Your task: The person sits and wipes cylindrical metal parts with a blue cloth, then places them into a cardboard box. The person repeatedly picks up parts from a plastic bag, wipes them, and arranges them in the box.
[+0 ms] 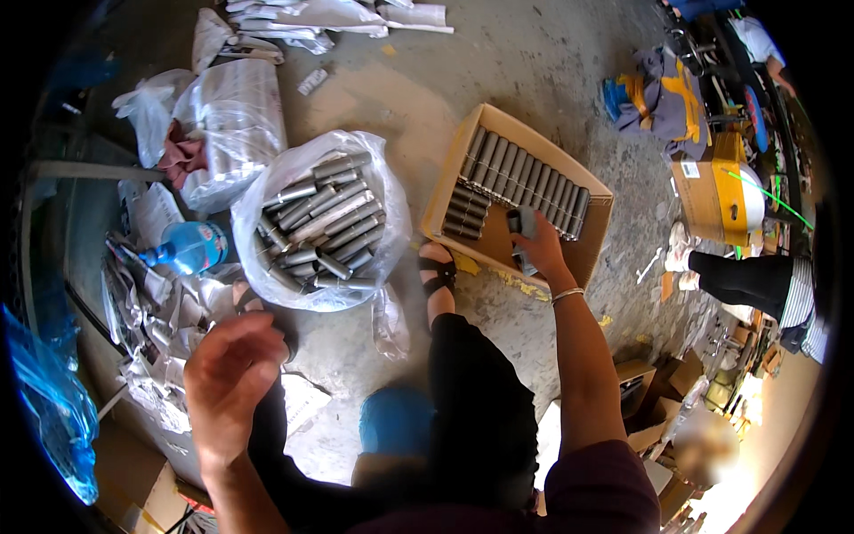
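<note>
your left hand [233,374] hung loosely curled, apparently empty, while your right hand [538,238] gripped grey tubing [516,222] inside the cardboard box [551,160], where a slipping hold risked knocking the packed rows [516,173] askew.

Here's the right arm [587,383], long and slanting forward, elbow only slightly bent — and out at the end of it, the right hand [539,247], its fingers [527,220] curled in a grip! Across to the other side, the left forearm [240,489] angles up from the lower edge — the left hand [233,374] hangs raised, blurred, loosely cupped, fingers bending inward toward the right.
</note>
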Action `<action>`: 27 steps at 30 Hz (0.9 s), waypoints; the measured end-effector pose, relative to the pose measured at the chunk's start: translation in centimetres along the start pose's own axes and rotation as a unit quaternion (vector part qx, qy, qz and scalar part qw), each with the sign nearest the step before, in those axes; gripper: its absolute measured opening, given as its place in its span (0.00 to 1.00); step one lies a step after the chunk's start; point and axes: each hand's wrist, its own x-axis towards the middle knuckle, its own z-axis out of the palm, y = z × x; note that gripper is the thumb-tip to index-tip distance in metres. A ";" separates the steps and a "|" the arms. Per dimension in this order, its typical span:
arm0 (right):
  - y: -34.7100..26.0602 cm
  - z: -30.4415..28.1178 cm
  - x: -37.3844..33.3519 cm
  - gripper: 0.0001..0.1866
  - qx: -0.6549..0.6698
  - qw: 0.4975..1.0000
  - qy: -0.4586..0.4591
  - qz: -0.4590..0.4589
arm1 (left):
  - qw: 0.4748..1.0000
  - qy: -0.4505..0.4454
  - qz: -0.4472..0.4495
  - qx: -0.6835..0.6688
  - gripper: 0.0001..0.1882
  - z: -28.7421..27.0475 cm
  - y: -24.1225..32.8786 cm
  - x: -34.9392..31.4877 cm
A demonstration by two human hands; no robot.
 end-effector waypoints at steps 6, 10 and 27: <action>4.0 4.0 2.5 0.25 -0.001 0.995 -0.097 0.027 | 0.989 -0.042 -0.050 0.135 0.24 1.5 -1.6 1.6; 6.1 5.3 3.9 0.24 0.015 0.998 -0.051 0.025 | 0.965 -0.048 -0.067 0.248 0.29 3.3 -2.6 2.6; -1.7 6.6 5.3 0.18 -0.119 0.921 -0.337 -0.153 | 0.879 -0.162 -0.038 0.447 0.30 6.8 -3.1 3.1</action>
